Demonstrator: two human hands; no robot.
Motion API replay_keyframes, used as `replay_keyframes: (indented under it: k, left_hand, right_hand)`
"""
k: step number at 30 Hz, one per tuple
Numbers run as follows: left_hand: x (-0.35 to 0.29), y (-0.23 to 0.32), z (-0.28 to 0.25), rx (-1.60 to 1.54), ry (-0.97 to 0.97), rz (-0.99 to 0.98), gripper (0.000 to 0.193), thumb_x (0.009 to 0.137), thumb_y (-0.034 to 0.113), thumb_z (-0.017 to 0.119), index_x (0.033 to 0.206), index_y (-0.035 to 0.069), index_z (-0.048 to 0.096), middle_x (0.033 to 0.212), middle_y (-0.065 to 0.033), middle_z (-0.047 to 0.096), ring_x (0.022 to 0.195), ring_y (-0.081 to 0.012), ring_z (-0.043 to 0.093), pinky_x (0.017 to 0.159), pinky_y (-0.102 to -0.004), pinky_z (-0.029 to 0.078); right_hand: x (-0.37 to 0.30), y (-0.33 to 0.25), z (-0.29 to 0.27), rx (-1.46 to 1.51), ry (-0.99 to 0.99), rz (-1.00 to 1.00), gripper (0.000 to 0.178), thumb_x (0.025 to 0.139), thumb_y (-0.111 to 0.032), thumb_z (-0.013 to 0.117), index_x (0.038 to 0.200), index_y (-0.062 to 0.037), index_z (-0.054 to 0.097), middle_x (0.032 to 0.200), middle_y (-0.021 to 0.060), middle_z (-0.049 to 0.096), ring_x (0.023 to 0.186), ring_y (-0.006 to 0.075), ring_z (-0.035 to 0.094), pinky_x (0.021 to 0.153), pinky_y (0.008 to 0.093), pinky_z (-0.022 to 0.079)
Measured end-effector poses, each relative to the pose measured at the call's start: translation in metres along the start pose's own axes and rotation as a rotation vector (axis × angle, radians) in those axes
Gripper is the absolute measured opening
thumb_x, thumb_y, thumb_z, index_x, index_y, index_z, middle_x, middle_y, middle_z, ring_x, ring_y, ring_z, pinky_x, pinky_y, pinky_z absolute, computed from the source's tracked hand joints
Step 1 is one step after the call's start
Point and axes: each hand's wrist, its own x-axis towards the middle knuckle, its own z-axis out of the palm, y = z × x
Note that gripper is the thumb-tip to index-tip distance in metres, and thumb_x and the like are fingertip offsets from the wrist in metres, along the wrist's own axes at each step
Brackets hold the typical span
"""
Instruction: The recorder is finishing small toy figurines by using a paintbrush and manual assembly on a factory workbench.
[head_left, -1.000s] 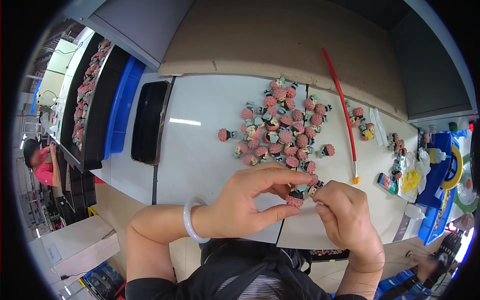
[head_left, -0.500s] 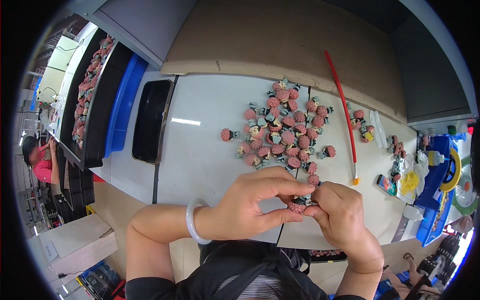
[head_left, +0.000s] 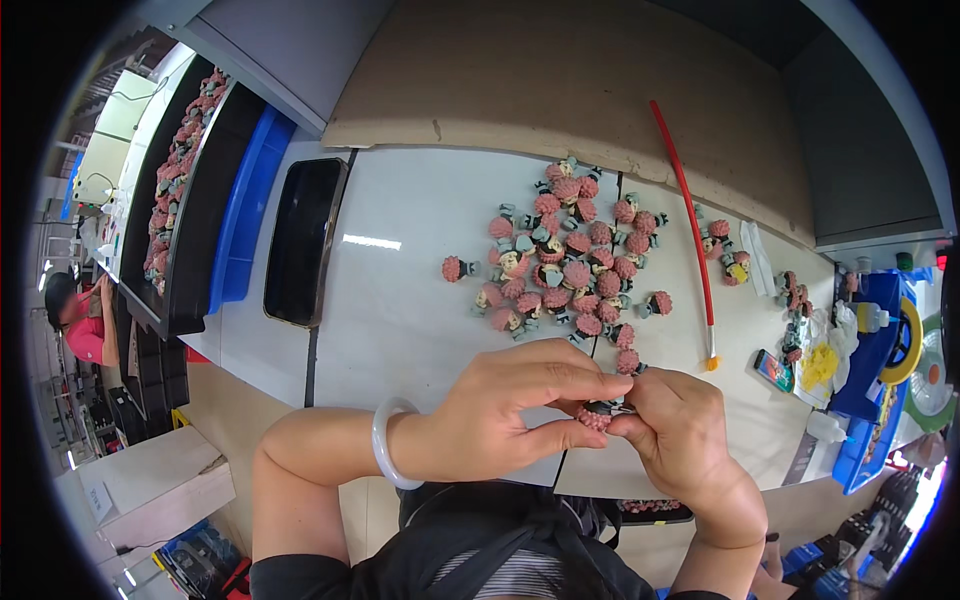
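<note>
The left hand (head_left: pixel 500 405), thumb and fingers forming a C, grips a small pink-headed, dark-bodied figurine (head_left: pixel 594 418) above the white tabletop (head_left: pixel 400 320), near its front edge. The right hand (head_left: pixel 685 435), fingers curled, adjoins it; its grip cannot be determined. Fingers obscure the body. The knobbly head points wearerward; the exact long axis is unclear.

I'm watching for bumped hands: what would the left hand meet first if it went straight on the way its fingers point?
The left hand would probably meet the right hand just ahead of it, carrying along the pink-topped figurine it holds. Whether the hands already touch is unclear.
</note>
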Motion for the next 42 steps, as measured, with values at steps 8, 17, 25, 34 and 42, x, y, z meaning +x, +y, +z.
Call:
replay_keyframes:
  k: [8, 17, 25, 34, 42]
  left_hand:
    - [-0.0004, -0.0013, -0.0009, 0.037, 0.008, 0.041, 0.041, 0.063, 0.007, 0.076, 0.102, 0.002, 0.062, 0.084, -0.0085, 0.061, 0.07, -0.0162, 0.057, 0.06, -0.0245, 0.046]
    - [0.0001, -0.0004, -0.0017, 0.07, 0.012, 0.064, 0.041, 0.062, 0.008, 0.077, 0.101, 0.002, 0.063, 0.083, -0.0079, 0.061, 0.069, -0.0163, 0.056, 0.059, -0.0245, 0.045]
    - [-0.0005, 0.0007, -0.002, 0.07, -0.003, 0.052, 0.041, 0.061, 0.007, 0.077, 0.1, 0.003, 0.063, 0.083, -0.0079, 0.061, 0.069, -0.0162, 0.056, 0.059, -0.0247, 0.044]
    - [-0.0003, 0.0002, -0.0021, 0.065, 0.022, 0.055, 0.041, 0.06, 0.009, 0.078, 0.098, 0.003, 0.064, 0.082, -0.0076, 0.061, 0.069, -0.016, 0.056, 0.059, -0.0244, 0.044]
    - [-0.0009, 0.0015, -0.001, 0.094, 0.031, 0.065, 0.042, 0.059, 0.01, 0.079, 0.097, 0.003, 0.064, 0.08, -0.0074, 0.06, 0.067, -0.0161, 0.056, 0.058, -0.0244, 0.044]
  right_hand:
    - [-0.0002, -0.0005, 0.0012, -0.005, 0.001, 0.002, 0.026, 0.069, -0.024, 0.068, 0.071, -0.0063, 0.049, 0.059, 0.0058, 0.048, 0.053, 0.0253, 0.052, 0.045, 0.0343, 0.04]
    - [-0.0007, -0.0007, 0.0012, 0.026, -0.018, 0.001, 0.025, 0.068, -0.021, 0.069, 0.073, -0.0062, 0.049, 0.058, 0.0056, 0.047, 0.052, 0.0251, 0.051, 0.044, 0.0342, 0.04]
    - [-0.001, -0.0011, 0.0012, 0.051, -0.022, -0.008, 0.023, 0.07, -0.018, 0.067, 0.074, -0.0041, 0.049, 0.059, 0.008, 0.048, 0.052, 0.0271, 0.05, 0.045, 0.0349, 0.038]
    - [-0.0013, 0.0002, 0.0004, 0.018, 0.006, -0.022, 0.027, 0.068, -0.023, 0.069, 0.07, -0.0064, 0.048, 0.057, 0.0054, 0.046, 0.051, 0.0246, 0.05, 0.044, 0.0338, 0.039]
    - [-0.0009, -0.0009, 0.0006, -0.016, 0.005, -0.03, 0.028, 0.068, -0.024, 0.069, 0.07, -0.0069, 0.047, 0.057, 0.0048, 0.045, 0.05, 0.0239, 0.049, 0.043, 0.0334, 0.039]
